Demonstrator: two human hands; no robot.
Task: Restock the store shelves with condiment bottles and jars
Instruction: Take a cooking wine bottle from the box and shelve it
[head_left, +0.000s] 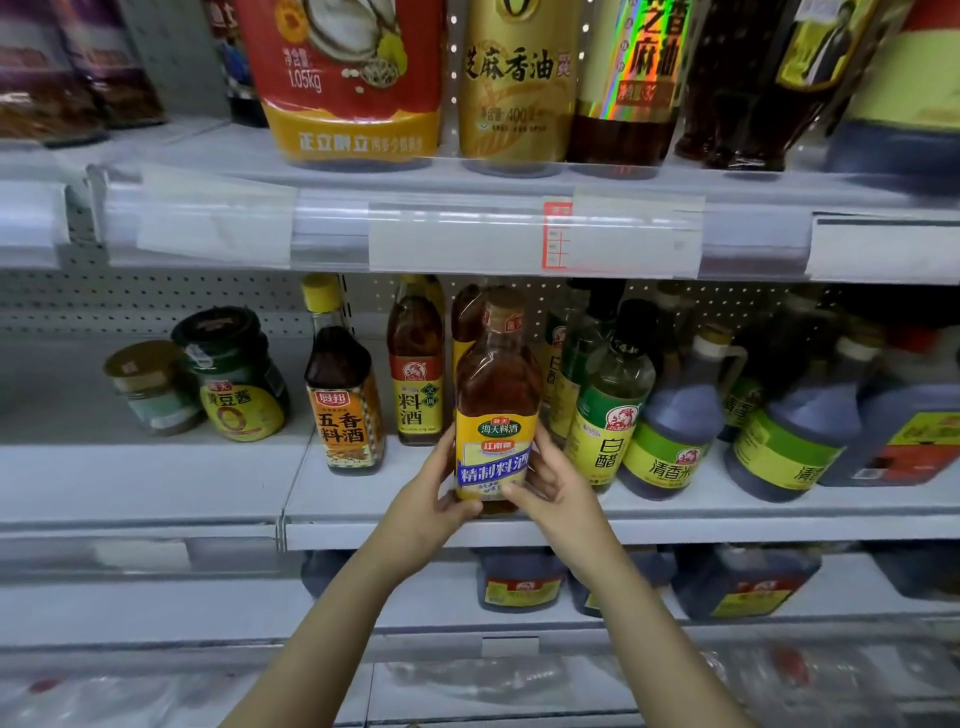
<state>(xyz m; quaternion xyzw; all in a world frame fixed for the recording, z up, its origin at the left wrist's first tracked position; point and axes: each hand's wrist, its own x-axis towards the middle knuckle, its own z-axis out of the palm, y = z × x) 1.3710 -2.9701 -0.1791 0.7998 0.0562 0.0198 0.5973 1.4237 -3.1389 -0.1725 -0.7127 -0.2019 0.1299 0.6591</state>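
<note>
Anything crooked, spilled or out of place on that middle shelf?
No spill or damage shows. Only the cooking wine bottle, gripped by the left hand and right hand, is ahead of its row at the front of the middle shelf. The soybean paste jar at left leans, likely lens distortion.

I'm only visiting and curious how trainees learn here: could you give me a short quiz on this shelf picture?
1. True or false: the left hand and the right hand both hold the cooking wine bottle at its label.
2. Where does the yellow-labelled jar stand relative to that bottle? A) to its left, on the same shelf B) on the shelf above C) on the shelf below
3. What colour is the cap of the orange-labelled bottle just right of that jar?
Key: 1 true; 2 A; 3 yellow.
</note>
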